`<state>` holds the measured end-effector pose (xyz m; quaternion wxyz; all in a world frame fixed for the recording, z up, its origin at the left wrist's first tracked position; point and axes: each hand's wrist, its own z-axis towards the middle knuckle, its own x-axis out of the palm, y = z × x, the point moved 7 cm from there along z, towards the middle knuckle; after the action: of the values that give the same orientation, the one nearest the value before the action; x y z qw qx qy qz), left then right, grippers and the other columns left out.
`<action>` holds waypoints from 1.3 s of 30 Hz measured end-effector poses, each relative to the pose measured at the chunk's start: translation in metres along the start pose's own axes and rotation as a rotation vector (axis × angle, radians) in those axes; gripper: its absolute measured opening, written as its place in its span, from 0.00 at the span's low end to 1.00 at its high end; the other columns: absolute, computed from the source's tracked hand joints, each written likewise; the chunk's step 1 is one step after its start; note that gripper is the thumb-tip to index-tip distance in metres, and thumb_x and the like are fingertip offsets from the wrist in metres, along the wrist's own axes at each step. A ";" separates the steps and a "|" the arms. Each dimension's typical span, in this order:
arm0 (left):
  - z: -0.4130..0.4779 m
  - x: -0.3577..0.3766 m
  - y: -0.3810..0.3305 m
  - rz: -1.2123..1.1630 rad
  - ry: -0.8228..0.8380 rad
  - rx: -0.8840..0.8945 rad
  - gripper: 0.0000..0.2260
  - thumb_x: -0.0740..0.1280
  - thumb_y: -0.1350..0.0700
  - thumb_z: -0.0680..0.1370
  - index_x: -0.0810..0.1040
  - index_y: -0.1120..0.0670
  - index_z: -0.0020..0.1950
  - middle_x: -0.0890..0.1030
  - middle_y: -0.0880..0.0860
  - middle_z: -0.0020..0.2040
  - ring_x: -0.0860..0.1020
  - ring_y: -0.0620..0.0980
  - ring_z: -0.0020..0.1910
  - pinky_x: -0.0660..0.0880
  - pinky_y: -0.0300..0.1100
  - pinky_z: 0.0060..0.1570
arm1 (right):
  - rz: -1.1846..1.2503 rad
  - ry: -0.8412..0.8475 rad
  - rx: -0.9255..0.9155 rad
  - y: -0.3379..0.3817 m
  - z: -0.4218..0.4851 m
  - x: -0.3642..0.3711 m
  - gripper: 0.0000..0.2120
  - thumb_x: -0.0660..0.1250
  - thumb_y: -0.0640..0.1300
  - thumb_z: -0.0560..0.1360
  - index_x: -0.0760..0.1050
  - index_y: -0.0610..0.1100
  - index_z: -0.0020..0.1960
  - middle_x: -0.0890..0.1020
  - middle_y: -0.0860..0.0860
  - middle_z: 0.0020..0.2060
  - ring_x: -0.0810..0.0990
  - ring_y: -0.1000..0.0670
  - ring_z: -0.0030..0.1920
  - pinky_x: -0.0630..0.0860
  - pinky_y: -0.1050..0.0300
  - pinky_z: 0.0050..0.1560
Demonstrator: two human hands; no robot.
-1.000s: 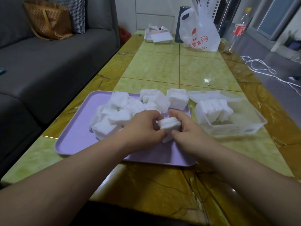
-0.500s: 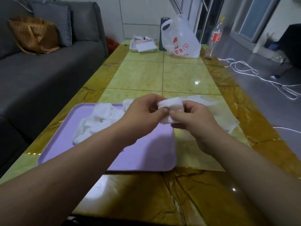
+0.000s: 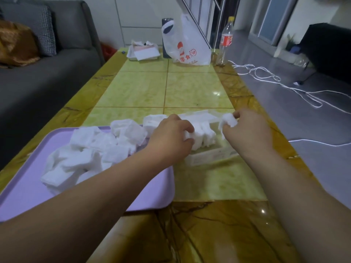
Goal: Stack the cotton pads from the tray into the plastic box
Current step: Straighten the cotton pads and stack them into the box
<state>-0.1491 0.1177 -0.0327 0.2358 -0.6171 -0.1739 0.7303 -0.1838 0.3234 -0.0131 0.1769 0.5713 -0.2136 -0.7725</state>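
The clear plastic box (image 3: 208, 157) stands on the yellow-green marble table (image 3: 195, 88). Inside the box, a row of cotton pads (image 3: 204, 135) stands on edge.

Left hand (image 3: 171, 138): positioned over the left end of the box, fingers curled onto the near end of the row and gripping it.

Right hand (image 3: 248, 132): positioned over the right end of the box, well apart from the left hand. Thumb and fingers pinch a small cotton pad bundle (image 3: 228, 120), held above the box's right half.

The purple tray (image 3: 28, 198) lies directly left of the box, its right edge just beside it. Loose cotton pads (image 3: 87, 152) are heaped on the tray, with the nearest ones next to the box's left wall.

Far beyond the box, at the opposite table end:
- a white plastic bag (image 3: 188, 49) with red print;
- a bottle (image 3: 227, 39) with a red label;
- a shallow white dish (image 3: 143, 52) holding paper.

Left of the box, beyond the table edge, stands a grey sofa (image 3: 41, 82). Right of the box, a white cable (image 3: 266, 76) lies on the floor.
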 end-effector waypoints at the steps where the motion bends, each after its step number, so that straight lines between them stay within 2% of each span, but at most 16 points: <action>1: -0.001 0.000 0.001 -0.006 -0.005 0.003 0.11 0.73 0.51 0.76 0.82 0.46 0.58 0.75 0.49 0.57 0.76 0.53 0.59 0.75 0.51 0.59 | -0.035 0.012 0.002 0.001 0.001 0.004 0.08 0.67 0.49 0.75 0.76 0.46 0.51 0.79 0.48 0.45 0.75 0.42 0.45 0.68 0.53 0.40; 5: -0.002 0.002 0.005 -0.051 -0.010 -0.001 0.11 0.73 0.50 0.76 0.83 0.46 0.58 0.75 0.48 0.57 0.77 0.51 0.57 0.75 0.50 0.59 | -0.079 0.033 0.008 0.006 0.003 0.016 0.13 0.70 0.52 0.77 0.73 0.46 0.55 0.77 0.48 0.46 0.73 0.43 0.45 0.68 0.53 0.42; 7: -0.003 0.002 0.004 -0.063 -0.025 0.006 0.11 0.73 0.50 0.76 0.83 0.47 0.58 0.74 0.49 0.56 0.77 0.51 0.55 0.76 0.49 0.59 | -0.072 0.080 -0.006 0.011 0.001 0.024 0.12 0.69 0.53 0.78 0.76 0.45 0.55 0.79 0.47 0.49 0.76 0.42 0.46 0.70 0.52 0.43; 10: -0.004 0.003 0.004 -0.065 -0.038 0.018 0.11 0.73 0.50 0.77 0.83 0.48 0.59 0.74 0.49 0.55 0.77 0.50 0.54 0.76 0.49 0.58 | -0.067 0.146 -0.075 0.024 -0.003 0.032 0.09 0.67 0.46 0.78 0.80 0.45 0.56 0.82 0.45 0.52 0.80 0.41 0.52 0.77 0.52 0.47; 13: -0.004 0.004 0.006 -0.062 -0.046 0.026 0.11 0.72 0.50 0.77 0.83 0.48 0.59 0.75 0.49 0.55 0.77 0.50 0.54 0.76 0.48 0.57 | -0.096 0.162 -0.140 0.037 -0.008 0.036 0.08 0.65 0.41 0.76 0.81 0.46 0.51 0.83 0.45 0.48 0.80 0.41 0.47 0.79 0.51 0.46; 18: -0.006 0.001 0.006 -0.060 -0.046 0.035 0.10 0.69 0.49 0.80 0.84 0.48 0.59 0.76 0.49 0.56 0.78 0.49 0.54 0.76 0.49 0.58 | -0.147 0.213 -0.164 0.046 -0.019 0.046 0.10 0.63 0.40 0.76 0.77 0.45 0.56 0.79 0.45 0.46 0.77 0.40 0.45 0.74 0.53 0.40; 21: -0.017 -0.006 0.009 -0.097 -0.026 0.061 0.11 0.69 0.51 0.80 0.82 0.49 0.62 0.77 0.47 0.59 0.78 0.47 0.54 0.76 0.49 0.58 | -0.220 0.170 -0.138 0.050 -0.023 0.036 0.04 0.61 0.39 0.75 0.72 0.44 0.49 0.76 0.47 0.40 0.72 0.44 0.37 0.64 0.55 0.32; 23: -0.029 -0.015 0.013 -0.109 -0.029 0.086 0.12 0.69 0.53 0.80 0.82 0.50 0.63 0.77 0.46 0.58 0.78 0.46 0.52 0.76 0.45 0.57 | -0.268 0.162 -0.128 0.056 -0.029 0.030 0.01 0.61 0.40 0.74 0.70 0.45 0.44 0.74 0.49 0.38 0.72 0.44 0.38 0.61 0.56 0.32; 26: -0.055 -0.032 0.026 -0.101 -0.033 0.103 0.11 0.71 0.54 0.79 0.82 0.49 0.61 0.77 0.44 0.57 0.78 0.43 0.50 0.74 0.41 0.54 | -0.345 0.162 -0.164 0.075 -0.042 0.025 0.03 0.61 0.43 0.76 0.69 0.45 0.44 0.74 0.48 0.40 0.75 0.41 0.48 0.64 0.53 0.43; 29: -0.074 -0.049 0.047 -0.056 -0.049 0.074 0.09 0.71 0.53 0.78 0.83 0.48 0.57 0.77 0.43 0.55 0.78 0.43 0.50 0.77 0.45 0.55 | -0.324 0.127 -0.286 0.097 -0.054 0.027 0.10 0.60 0.47 0.79 0.77 0.44 0.55 0.81 0.46 0.55 0.77 0.40 0.60 0.72 0.49 0.53; 31: -0.082 -0.071 0.063 0.052 -0.133 0.039 0.09 0.72 0.52 0.76 0.84 0.48 0.56 0.79 0.46 0.57 0.78 0.49 0.56 0.77 0.50 0.57 | -0.192 0.164 -0.404 0.117 -0.070 0.041 0.14 0.61 0.46 0.80 0.78 0.44 0.61 0.80 0.47 0.61 0.75 0.42 0.65 0.74 0.47 0.61; 33: -0.083 -0.091 0.080 0.309 -0.167 -0.073 0.16 0.70 0.48 0.76 0.81 0.46 0.63 0.75 0.50 0.68 0.73 0.58 0.67 0.72 0.55 0.64 | -0.045 0.265 -0.489 0.131 -0.089 0.061 0.15 0.62 0.45 0.79 0.78 0.44 0.64 0.80 0.48 0.62 0.74 0.44 0.66 0.74 0.47 0.64; 35: -0.085 -0.099 0.103 0.493 -0.065 -0.253 0.25 0.67 0.41 0.77 0.70 0.41 0.74 0.61 0.52 0.80 0.58 0.60 0.78 0.62 0.60 0.72 | 0.036 0.358 -0.529 0.139 -0.102 0.082 0.20 0.63 0.45 0.78 0.75 0.46 0.69 0.78 0.49 0.66 0.73 0.46 0.69 0.72 0.49 0.68; 36: -0.087 -0.097 0.115 0.505 0.009 -0.326 0.29 0.66 0.39 0.77 0.64 0.40 0.77 0.54 0.52 0.83 0.52 0.60 0.81 0.57 0.63 0.74 | 0.039 0.388 -0.537 0.141 -0.104 0.091 0.23 0.62 0.46 0.78 0.72 0.47 0.72 0.76 0.49 0.69 0.71 0.46 0.71 0.69 0.51 0.71; 37: -0.090 -0.093 0.124 0.477 0.075 -0.379 0.31 0.65 0.38 0.77 0.59 0.39 0.79 0.50 0.52 0.83 0.48 0.60 0.81 0.54 0.65 0.74 | 0.032 0.407 -0.532 0.141 -0.105 0.097 0.25 0.62 0.46 0.78 0.69 0.47 0.75 0.72 0.48 0.73 0.67 0.46 0.75 0.65 0.52 0.74; 39: -0.092 -0.079 0.137 0.396 0.153 -0.422 0.31 0.63 0.39 0.78 0.56 0.38 0.80 0.49 0.53 0.83 0.47 0.60 0.82 0.54 0.65 0.75 | 0.004 0.426 -0.489 0.138 -0.101 0.104 0.27 0.63 0.45 0.80 0.64 0.46 0.79 0.63 0.46 0.79 0.59 0.47 0.80 0.54 0.57 0.77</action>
<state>-0.0664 -0.0437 -0.0590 -0.0322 -0.7276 -0.1797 0.6612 -0.1128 0.1398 -0.0490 0.3513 0.6603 0.0188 -0.6636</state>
